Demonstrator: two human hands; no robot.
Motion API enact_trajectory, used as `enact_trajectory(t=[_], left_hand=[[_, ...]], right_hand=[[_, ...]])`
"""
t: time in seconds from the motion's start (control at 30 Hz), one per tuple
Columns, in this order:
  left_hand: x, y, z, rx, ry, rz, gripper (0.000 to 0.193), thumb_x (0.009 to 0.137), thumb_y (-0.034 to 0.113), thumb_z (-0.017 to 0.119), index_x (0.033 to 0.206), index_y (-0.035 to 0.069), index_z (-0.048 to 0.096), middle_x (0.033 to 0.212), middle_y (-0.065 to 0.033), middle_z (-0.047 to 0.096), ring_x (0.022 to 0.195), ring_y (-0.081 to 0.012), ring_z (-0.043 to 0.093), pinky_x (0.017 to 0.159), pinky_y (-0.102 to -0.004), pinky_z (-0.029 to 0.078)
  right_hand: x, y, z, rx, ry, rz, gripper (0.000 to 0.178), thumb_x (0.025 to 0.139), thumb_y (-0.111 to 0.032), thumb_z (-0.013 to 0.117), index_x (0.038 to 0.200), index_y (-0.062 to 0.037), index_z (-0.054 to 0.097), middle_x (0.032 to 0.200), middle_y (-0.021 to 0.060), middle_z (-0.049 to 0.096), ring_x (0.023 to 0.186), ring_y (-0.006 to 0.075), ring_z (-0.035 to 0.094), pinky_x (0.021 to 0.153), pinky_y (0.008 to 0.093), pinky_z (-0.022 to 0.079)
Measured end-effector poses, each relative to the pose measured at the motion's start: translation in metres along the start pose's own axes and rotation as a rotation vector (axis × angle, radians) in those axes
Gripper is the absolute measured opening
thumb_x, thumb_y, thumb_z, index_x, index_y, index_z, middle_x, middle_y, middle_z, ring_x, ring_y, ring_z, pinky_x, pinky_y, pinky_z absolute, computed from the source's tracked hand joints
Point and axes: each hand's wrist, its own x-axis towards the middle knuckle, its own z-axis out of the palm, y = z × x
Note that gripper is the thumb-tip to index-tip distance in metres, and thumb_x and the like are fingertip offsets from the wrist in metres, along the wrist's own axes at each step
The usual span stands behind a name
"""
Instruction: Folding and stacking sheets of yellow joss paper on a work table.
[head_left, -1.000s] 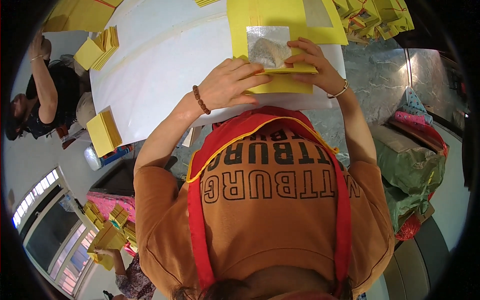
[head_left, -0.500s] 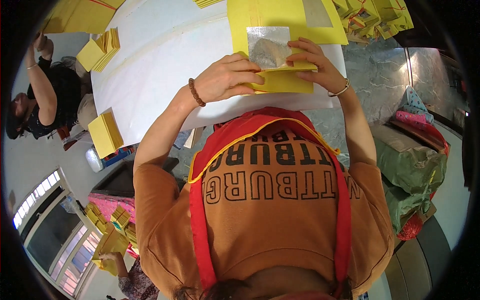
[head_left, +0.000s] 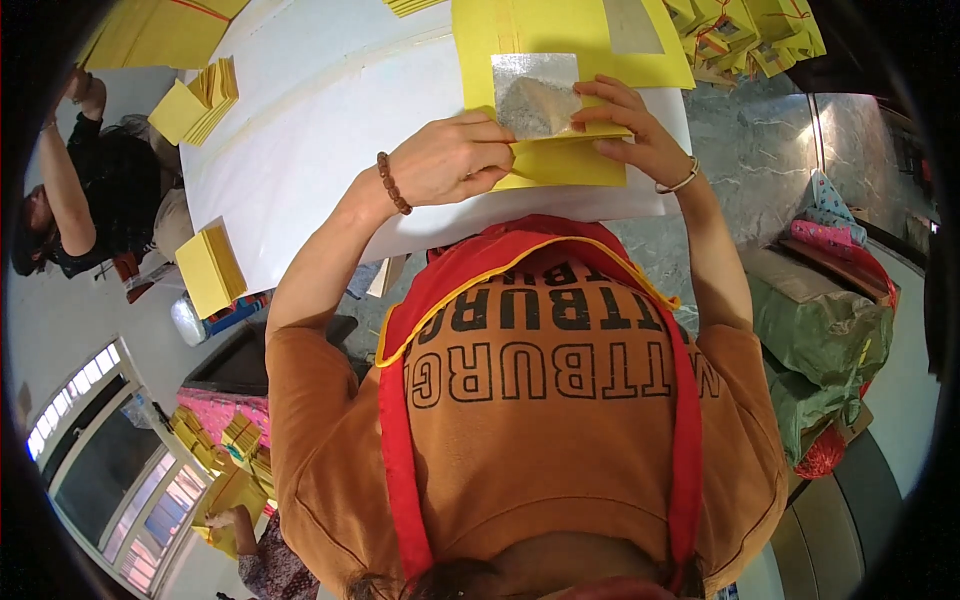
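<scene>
On the white-covered table lies a yellow paper sheet point(head_left: 560, 170) with its near part folded up, at the table's front edge. A shiny, see-through-looking square panel point(head_left: 535, 95) sits in or on it; which, I cannot tell. My left hand point(head_left: 455, 158) pinches the left end of the fold between thumb and bent fingers. At the right end, my right hand point(head_left: 635, 130) has its fingers over the fold and its thumb on the near side, gripping the paper. More yellow paper with a pale rectangular window point(head_left: 635, 28) lies beyond.
Folded yellow paper stacks point(head_left: 210, 270) stand along the table's left edge. Tied yellow bundles point(head_left: 750, 35) are at the far right. Green wrapped packages point(head_left: 820, 320) sit right of me. One person point(head_left: 110, 190) is at the left, another point(head_left: 265, 560) at lower left.
My left hand's fingers have drawn together into a pinch at the fold's left end, slightly to the left. My right hand stays nearly still.
</scene>
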Motion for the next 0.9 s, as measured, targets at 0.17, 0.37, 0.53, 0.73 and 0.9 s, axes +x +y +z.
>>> enact_trajectory(t=[0.17, 0.37, 0.53, 0.73, 0.9], left_hand=[[0.0029, 0.0043, -0.0024, -0.021, -0.035, -0.038, 0.005, 0.069, 0.006, 0.057, 0.069, 0.001, 0.056, 0.093, -0.0108, 0.061, 0.084, -0.0267, 0.055, 0.077, -0.0353, 0.047], [0.0054, 0.0068, -0.0051, -0.043, -0.081, -0.061, 0.007, 0.068, 0.006, 0.057, 0.066, 0.000, 0.054, 0.089, -0.0130, 0.062, 0.081, -0.0286, 0.055, 0.078, -0.0364, 0.047], [0.0053, 0.0067, -0.0054, -0.029, -0.080, -0.044, 0.009, 0.069, 0.006, 0.057, 0.065, -0.001, 0.053, 0.087, -0.0135, 0.061, 0.079, -0.0289, 0.056, 0.078, -0.0370, 0.047], [0.0065, 0.0076, -0.0062, -0.091, -0.042, -0.037, 0.009, 0.068, 0.004, 0.057, 0.064, -0.001, 0.051, 0.075, -0.0132, 0.057, 0.074, -0.0297, 0.055, 0.074, -0.0376, 0.047], [0.0067, 0.0037, -0.0056, -0.127, -0.043, -0.034, 0.008, 0.065, 0.001, 0.055, 0.062, -0.002, 0.048, 0.066, -0.0125, 0.050, 0.067, -0.0299, 0.053, 0.068, -0.0371, 0.046]], right_hand=[[-0.0005, 0.0022, 0.0001, -0.001, -0.005, -0.013, 0.030, 0.076, -0.022, 0.067, 0.106, -0.0164, 0.064, 0.133, 0.0058, 0.044, 0.131, 0.0271, 0.026, 0.107, 0.0398, 0.019], [-0.0010, 0.0024, 0.0002, -0.011, -0.009, -0.018, 0.031, 0.076, -0.022, 0.067, 0.107, -0.0168, 0.064, 0.133, 0.0048, 0.044, 0.131, 0.0270, 0.026, 0.108, 0.0399, 0.018], [-0.0015, 0.0039, 0.0010, 0.018, -0.001, -0.006, 0.031, 0.077, -0.021, 0.066, 0.108, -0.0171, 0.064, 0.133, 0.0053, 0.044, 0.131, 0.0273, 0.025, 0.108, 0.0398, 0.019], [-0.0008, 0.0023, 0.0003, 0.013, -0.031, 0.012, 0.033, 0.078, -0.028, 0.058, 0.106, -0.0134, 0.064, 0.136, 0.0065, 0.040, 0.134, 0.0291, 0.020, 0.109, 0.0427, 0.014], [-0.0011, 0.0013, -0.0004, 0.014, -0.030, 0.003, 0.033, 0.077, -0.027, 0.058, 0.106, -0.0130, 0.065, 0.136, 0.0067, 0.041, 0.134, 0.0293, 0.020, 0.109, 0.0426, 0.014]])
